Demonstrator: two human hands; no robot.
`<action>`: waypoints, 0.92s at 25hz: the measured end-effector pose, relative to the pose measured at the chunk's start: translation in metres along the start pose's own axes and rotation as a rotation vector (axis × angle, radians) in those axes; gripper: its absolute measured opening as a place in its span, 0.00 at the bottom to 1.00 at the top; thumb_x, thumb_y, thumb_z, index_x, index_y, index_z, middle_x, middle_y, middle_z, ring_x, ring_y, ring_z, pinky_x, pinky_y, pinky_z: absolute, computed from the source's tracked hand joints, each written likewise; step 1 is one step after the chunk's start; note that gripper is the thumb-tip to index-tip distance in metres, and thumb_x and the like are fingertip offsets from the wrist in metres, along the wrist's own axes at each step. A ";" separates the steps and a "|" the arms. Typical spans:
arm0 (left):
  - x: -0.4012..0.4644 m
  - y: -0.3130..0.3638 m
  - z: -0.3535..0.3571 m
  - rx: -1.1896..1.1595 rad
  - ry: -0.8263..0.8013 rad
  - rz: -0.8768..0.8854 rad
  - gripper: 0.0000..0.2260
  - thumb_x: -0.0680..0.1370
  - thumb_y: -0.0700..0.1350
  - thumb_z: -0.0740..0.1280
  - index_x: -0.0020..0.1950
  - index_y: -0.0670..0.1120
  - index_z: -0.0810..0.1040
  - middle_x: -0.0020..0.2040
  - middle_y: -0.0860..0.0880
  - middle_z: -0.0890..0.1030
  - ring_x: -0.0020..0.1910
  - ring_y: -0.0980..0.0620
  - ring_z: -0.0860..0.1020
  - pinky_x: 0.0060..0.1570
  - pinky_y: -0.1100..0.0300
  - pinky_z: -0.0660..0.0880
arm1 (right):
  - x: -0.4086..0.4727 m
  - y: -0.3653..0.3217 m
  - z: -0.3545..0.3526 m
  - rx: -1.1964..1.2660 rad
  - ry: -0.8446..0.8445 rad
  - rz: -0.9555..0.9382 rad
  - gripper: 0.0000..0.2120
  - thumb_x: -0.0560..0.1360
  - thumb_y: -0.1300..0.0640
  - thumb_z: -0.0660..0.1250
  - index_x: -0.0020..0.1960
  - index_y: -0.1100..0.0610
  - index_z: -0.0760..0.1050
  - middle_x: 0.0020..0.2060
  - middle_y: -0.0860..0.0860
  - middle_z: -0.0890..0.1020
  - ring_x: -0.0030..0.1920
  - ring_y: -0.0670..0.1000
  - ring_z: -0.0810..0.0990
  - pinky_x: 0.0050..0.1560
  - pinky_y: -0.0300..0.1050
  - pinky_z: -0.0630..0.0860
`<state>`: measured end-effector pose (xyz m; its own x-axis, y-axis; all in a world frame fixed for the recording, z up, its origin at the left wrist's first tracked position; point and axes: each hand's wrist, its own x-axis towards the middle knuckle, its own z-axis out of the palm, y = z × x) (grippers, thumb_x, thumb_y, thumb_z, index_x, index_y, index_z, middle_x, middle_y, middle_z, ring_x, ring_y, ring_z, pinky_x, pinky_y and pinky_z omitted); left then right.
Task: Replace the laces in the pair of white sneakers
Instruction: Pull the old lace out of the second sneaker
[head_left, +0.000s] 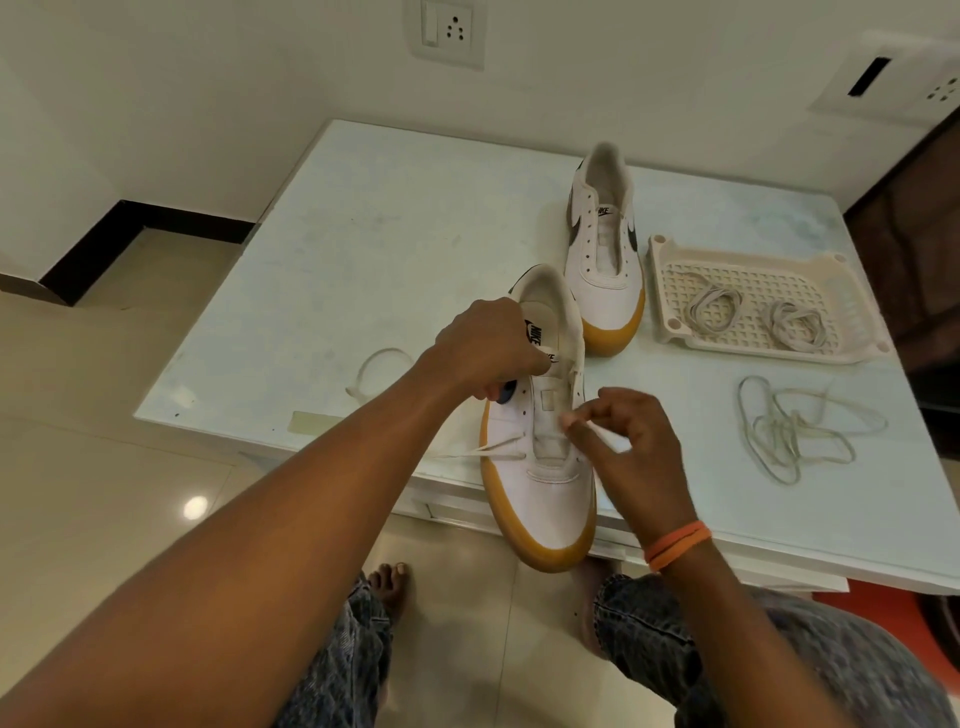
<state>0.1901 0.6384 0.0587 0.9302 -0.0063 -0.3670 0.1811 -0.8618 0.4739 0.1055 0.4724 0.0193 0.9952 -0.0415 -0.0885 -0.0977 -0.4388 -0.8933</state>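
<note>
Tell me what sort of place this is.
Probably a room in a home, not a workshop: a white wall socket plate above a pale white-topped table, glossy beige floor tiles, and the person stands barefoot.

There are two white sneakers: the near sneaker sits at the bottom middle of the frame and the far sneaker sits at the upper middle. One counter holds them. One tray is at the right, with two coiled laces in it, the left coil and the right coil. One loose lace pile lies lower right; I cannot tell if it is one lace or more. One lace runs through the near sneaker. Two hands show, the left hand and the right hand. Two wall sockets are at the top, the middle socket and the right socket.
</note>
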 end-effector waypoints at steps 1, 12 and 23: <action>0.001 0.000 0.000 0.002 0.002 0.000 0.13 0.72 0.51 0.71 0.36 0.47 0.69 0.34 0.49 0.79 0.37 0.48 0.82 0.45 0.51 0.82 | 0.000 0.001 0.005 -0.197 -0.039 -0.105 0.05 0.72 0.52 0.73 0.43 0.53 0.81 0.55 0.49 0.74 0.55 0.45 0.73 0.55 0.43 0.74; -0.001 -0.001 0.000 -0.026 -0.003 -0.011 0.13 0.71 0.51 0.72 0.38 0.45 0.71 0.35 0.48 0.79 0.36 0.47 0.84 0.42 0.50 0.83 | 0.000 -0.006 0.008 -0.297 -0.037 -0.105 0.04 0.75 0.57 0.70 0.42 0.53 0.78 0.59 0.55 0.70 0.53 0.43 0.66 0.55 0.28 0.66; 0.000 0.002 -0.002 -0.019 -0.043 -0.020 0.13 0.72 0.50 0.72 0.37 0.45 0.71 0.34 0.47 0.80 0.37 0.45 0.84 0.43 0.49 0.83 | 0.007 0.000 -0.016 -0.235 0.092 -0.305 0.10 0.76 0.52 0.69 0.55 0.54 0.78 0.52 0.50 0.78 0.52 0.49 0.78 0.52 0.43 0.75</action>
<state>0.1912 0.6378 0.0616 0.9116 -0.0113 -0.4109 0.2063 -0.8520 0.4812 0.1128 0.4572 0.0258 0.9755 0.0472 0.2151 0.1954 -0.6363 -0.7463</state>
